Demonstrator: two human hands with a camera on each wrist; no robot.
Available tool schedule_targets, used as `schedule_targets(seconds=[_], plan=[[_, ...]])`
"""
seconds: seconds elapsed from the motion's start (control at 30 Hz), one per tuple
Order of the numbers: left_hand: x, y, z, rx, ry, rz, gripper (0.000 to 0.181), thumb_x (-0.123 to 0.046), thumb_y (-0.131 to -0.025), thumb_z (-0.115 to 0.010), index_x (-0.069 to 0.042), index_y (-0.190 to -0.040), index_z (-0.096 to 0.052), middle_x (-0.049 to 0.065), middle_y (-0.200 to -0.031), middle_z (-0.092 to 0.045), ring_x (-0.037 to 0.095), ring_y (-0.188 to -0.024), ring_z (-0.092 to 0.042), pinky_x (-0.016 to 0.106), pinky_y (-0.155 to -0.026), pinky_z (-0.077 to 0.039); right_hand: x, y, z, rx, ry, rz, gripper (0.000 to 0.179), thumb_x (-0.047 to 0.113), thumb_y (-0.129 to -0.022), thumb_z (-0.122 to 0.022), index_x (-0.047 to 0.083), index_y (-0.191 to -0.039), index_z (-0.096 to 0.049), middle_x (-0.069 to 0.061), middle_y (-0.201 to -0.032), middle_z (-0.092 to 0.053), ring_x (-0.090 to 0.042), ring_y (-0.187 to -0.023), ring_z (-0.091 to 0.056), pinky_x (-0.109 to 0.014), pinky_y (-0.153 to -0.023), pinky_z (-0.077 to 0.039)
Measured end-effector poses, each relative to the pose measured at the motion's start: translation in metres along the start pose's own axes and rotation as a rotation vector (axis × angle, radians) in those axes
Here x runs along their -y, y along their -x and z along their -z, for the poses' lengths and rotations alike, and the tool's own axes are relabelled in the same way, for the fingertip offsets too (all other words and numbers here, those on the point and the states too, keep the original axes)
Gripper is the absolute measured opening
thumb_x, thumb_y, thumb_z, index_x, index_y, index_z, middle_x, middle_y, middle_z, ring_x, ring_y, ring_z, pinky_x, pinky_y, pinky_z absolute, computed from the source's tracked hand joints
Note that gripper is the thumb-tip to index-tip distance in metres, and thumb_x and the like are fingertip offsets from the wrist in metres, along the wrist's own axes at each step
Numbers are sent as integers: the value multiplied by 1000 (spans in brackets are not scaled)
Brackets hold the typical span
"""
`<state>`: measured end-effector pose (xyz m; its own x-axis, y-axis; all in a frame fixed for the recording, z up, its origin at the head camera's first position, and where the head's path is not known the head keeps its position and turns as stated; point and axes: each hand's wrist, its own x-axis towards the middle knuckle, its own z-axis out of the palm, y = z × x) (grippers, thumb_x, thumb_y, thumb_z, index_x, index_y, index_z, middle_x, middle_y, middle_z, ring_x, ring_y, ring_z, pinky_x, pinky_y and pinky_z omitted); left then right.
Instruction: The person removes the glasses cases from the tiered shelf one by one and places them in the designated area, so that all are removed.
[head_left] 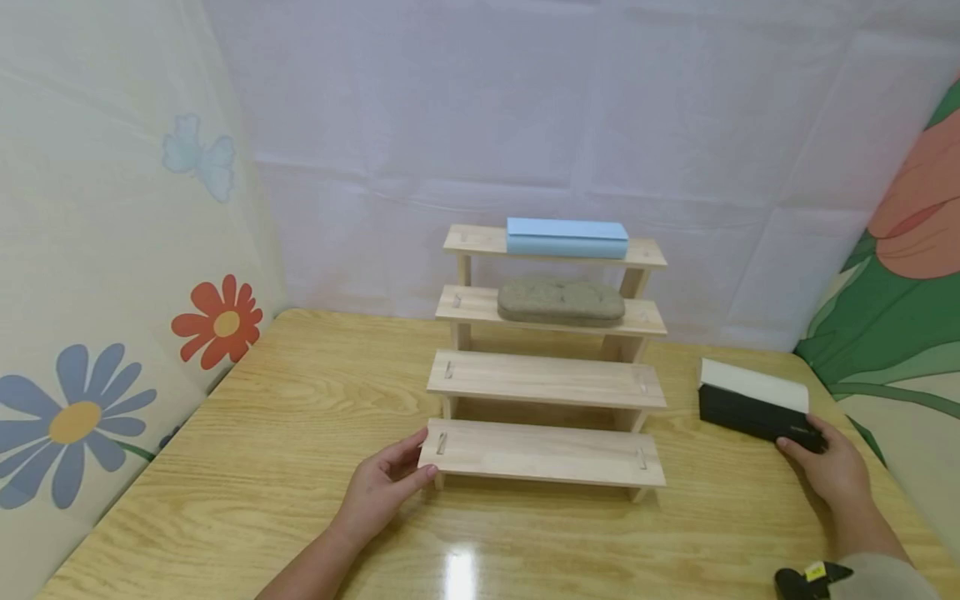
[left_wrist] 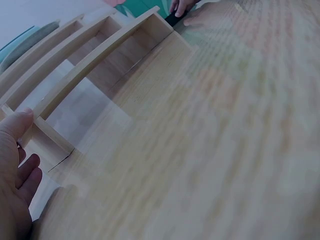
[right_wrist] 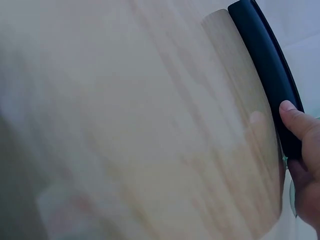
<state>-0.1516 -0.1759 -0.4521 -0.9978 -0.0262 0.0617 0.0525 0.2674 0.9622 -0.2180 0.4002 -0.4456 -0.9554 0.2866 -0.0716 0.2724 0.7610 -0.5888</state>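
A light wooden tiered stand (head_left: 546, 379) stands on the table. My left hand (head_left: 380, 492) holds the left end of its lowest shelf, thumb at the front corner and fingers by the back corner. In the left wrist view the thumb (left_wrist: 20, 122) touches the shelf's end. On the right, my right hand (head_left: 836, 467) grips the right end of a black glasses case (head_left: 750, 414), thumb on its near side. Directly behind that case is a white piece (head_left: 753, 385) of similar length; whether it is separate I cannot tell.
A light blue case (head_left: 567, 239) lies on the top shelf. A grey-brown tufted case (head_left: 561, 302) lies on the shelf below. The wood-grain table (head_left: 315, 400) is bordered by a white cloth (head_left: 450, 108) behind and flower-printed cloths (head_left: 75, 250) at the sides.
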Motion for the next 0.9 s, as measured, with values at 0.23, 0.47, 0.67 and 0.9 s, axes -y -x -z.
schedule_targets(seconds=[0.23,0.47,0.67,0.9], plan=[[0,1,0,-3,8,9,55,-9,-85,-76,2,-135,-56,24,-129,-62,31,-113,-65,21,-88,-56,2,3,0,-10,-22,14,84,44,-99,-51,-7,-152,-11,-43,-150,-15,-63,-134,-19,-71,-108,-23],[1,0,1,8,9,2,55,-11,-85,-75,2,-135,-55,24,-131,-61,32,-115,-64,23,-90,-56,12,6,1,-37,-89,41,87,45,-98,-53,-6,-153,-10,-41,-153,-13,-62,-134,-21,-72,-106,-27],[1,0,2,17,13,1,56,-13,-86,-75,1,-136,-55,24,-132,-60,33,-117,-63,25,-91,-56,25,10,2,-48,-151,53,86,45,-99,-53,-3,-155,-9,-36,-157,-7,-61,-138,-15,-73,-108,-24],[0,0,1,17,7,-5,56,-12,-85,-76,1,-135,-55,24,-131,-61,33,-117,-63,24,-91,-56,39,14,7,-68,-190,95,85,46,-97,-55,1,-156,-12,-31,-160,-3,-62,-139,-11,-76,-105,-24]])
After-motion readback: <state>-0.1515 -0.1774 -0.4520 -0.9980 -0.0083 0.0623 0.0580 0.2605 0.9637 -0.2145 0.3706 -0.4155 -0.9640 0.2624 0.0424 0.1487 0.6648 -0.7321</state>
